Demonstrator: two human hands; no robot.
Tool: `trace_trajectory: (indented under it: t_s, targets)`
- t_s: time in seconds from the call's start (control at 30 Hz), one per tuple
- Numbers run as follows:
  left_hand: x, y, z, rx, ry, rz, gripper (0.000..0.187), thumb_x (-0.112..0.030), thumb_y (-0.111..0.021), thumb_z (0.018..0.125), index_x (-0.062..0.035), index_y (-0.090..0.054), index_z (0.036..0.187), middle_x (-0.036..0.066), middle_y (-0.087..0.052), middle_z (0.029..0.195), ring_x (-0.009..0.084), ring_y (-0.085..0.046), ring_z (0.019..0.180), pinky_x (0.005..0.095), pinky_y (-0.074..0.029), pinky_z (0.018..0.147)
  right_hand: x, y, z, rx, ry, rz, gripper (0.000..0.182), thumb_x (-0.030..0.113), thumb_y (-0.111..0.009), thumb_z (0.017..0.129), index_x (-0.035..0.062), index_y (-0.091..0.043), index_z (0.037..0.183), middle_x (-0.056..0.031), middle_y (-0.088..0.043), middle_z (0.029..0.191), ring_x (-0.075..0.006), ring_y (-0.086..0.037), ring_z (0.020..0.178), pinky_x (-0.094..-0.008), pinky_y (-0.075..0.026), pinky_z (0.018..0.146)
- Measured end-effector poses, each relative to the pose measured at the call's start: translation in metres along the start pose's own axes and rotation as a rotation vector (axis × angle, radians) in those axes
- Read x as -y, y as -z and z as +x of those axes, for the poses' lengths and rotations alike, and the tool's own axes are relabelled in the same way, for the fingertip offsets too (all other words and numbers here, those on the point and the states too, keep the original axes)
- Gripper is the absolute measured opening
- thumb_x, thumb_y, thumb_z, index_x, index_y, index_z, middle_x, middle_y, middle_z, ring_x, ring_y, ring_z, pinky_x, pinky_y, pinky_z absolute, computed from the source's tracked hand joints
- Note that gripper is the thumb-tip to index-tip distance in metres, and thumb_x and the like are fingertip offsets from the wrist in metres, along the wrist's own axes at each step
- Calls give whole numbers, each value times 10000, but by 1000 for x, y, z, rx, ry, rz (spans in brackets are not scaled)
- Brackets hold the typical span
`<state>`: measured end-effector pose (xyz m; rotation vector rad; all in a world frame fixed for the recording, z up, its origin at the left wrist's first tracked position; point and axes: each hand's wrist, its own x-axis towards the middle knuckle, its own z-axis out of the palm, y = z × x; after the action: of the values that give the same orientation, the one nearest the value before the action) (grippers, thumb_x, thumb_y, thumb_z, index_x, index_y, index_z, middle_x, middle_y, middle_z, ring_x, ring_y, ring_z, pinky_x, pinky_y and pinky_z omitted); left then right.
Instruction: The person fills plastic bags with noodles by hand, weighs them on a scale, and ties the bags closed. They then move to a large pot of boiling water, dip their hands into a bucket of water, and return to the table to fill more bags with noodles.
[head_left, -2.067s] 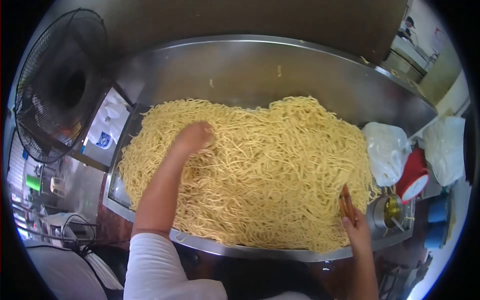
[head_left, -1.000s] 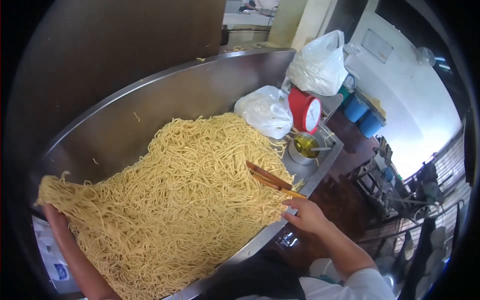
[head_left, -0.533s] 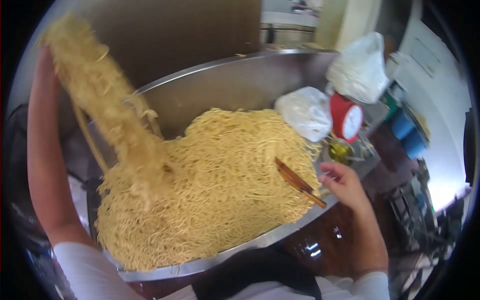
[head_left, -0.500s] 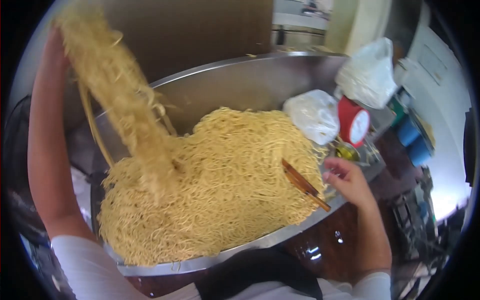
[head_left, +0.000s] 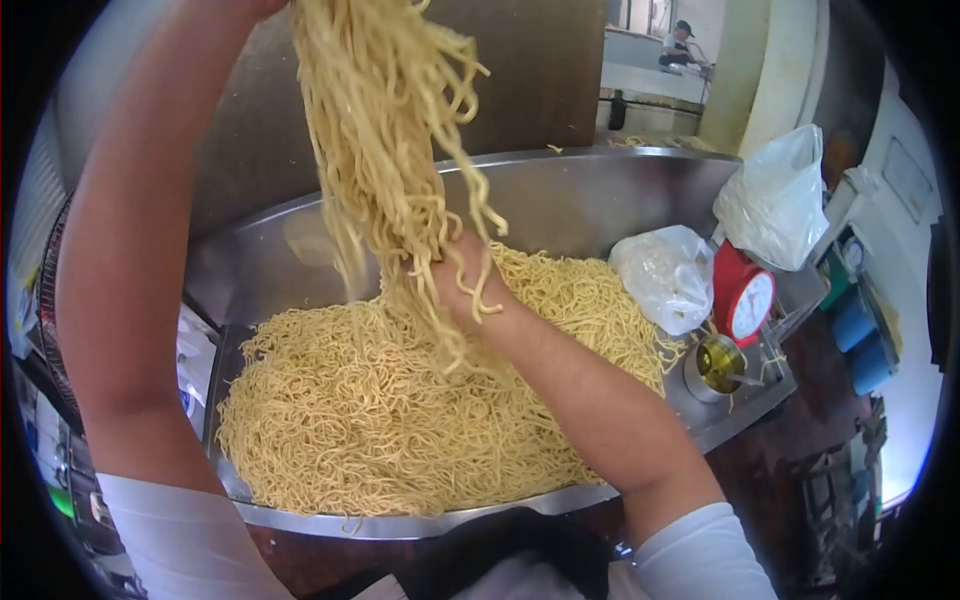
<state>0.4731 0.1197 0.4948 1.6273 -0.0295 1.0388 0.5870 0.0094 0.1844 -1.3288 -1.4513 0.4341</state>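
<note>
A long hank of yellow noodles (head_left: 375,130) hangs from my left hand (head_left: 255,6), raised at the top edge and mostly cut off by the frame. My right hand (head_left: 465,275) reaches in among the lower hanging strands, which hide its fingers. Below both hands, a large heap of noodles (head_left: 370,430) spreads across a wide stainless steel tray (head_left: 580,190). The lower ends of the hank come down close to the heap.
Right of the heap are a tied white plastic bag (head_left: 665,280), a red dial scale (head_left: 740,290) bearing another bag (head_left: 775,200), and a metal cup of yellow liquid (head_left: 715,365). Behind rises a dark panel (head_left: 530,70). Farther back, a person (head_left: 677,45) is visible.
My right hand has moved left from beside the cup into the hanging noodles. The lifted hank has shifted right in view. A brown wooden utensil on the heap is now out of sight.
</note>
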Motion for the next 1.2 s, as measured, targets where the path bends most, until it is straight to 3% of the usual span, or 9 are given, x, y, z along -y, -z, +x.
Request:
trace_trajectory:
  t_s: [0.17,0.33,0.43,0.53,0.7,0.77,0.97,1.03,1.2]
  targets:
    - [51,7,-70,-169,320,256,397,-400,-491,1009,-42,-659,1049,127,-706,958,276,-705,844,466,-595,803,-48,57,-21,-174,-274,399,277,212,-519,1023,26,-580,1219,-110,-660,1123,-189,-654,977,-314,-565,823]
    - [128,-4,-127,25,513,547,345,-312,-498,1010,-29,-651,1135,117,-710,1040,213,-716,882,366,-599,813,-58,113,-19,-32,30,222,340,157,-513,1022,37,-497,1340,-114,-624,1219,-177,-646,1029,-304,-556,883]
    - [180,-51,-139,98,506,465,263,-254,-604,958,-28,-671,1075,119,-711,994,174,-699,843,312,-588,738,-31,88,-13,60,-326,741,389,172,-618,966,51,-529,1325,-114,-634,1218,-178,-641,1056,-315,-532,930]
    - [216,-66,-138,187,634,182,239,-205,-661,925,-28,-660,1085,112,-703,1010,169,-683,861,316,-576,745,-34,69,-26,-93,141,353,420,164,-741,867,39,-594,1239,-94,-657,1178,-171,-643,1050,-334,-527,938]
    - [205,-65,-130,241,589,457,322,-223,-684,910,-23,-628,1156,100,-686,1082,175,-677,926,342,-571,770,-39,79,-31,-280,-157,356,421,122,-812,793,27,-623,1157,-54,-686,1102,-172,-656,1010,-327,-529,951]
    - [194,-49,-133,260,790,566,409,-266,-710,886,-17,-617,1197,92,-683,1114,173,-678,921,377,-566,789,-18,88,-32,-281,-123,354,281,94,-590,969,31,-575,1242,-95,-674,1148,-201,-674,1016,-343,-583,872]
    - [235,7,-166,598,614,655,871,-207,-866,686,-29,-462,1438,98,-616,1294,218,-542,1244,385,-399,1087,21,142,-19,-265,105,530,224,136,-623,950,39,-625,1153,-95,-695,1073,-210,-697,958,-360,-607,795]
    - [234,-35,-186,273,466,-120,913,-279,-902,635,-53,-491,1418,156,-594,1334,285,-532,1277,380,-359,1129,34,153,-6,-229,128,682,219,81,-677,905,40,-637,1116,-83,-698,1041,-192,-697,931,-346,-604,774]
    - [281,-104,-224,175,386,350,838,-194,-862,672,-27,-463,1390,117,-615,1244,242,-566,1189,390,-468,1010,84,171,32,-111,86,934,255,339,-538,1006,106,-627,1060,-107,-678,954,-289,-675,845,-456,-592,741]
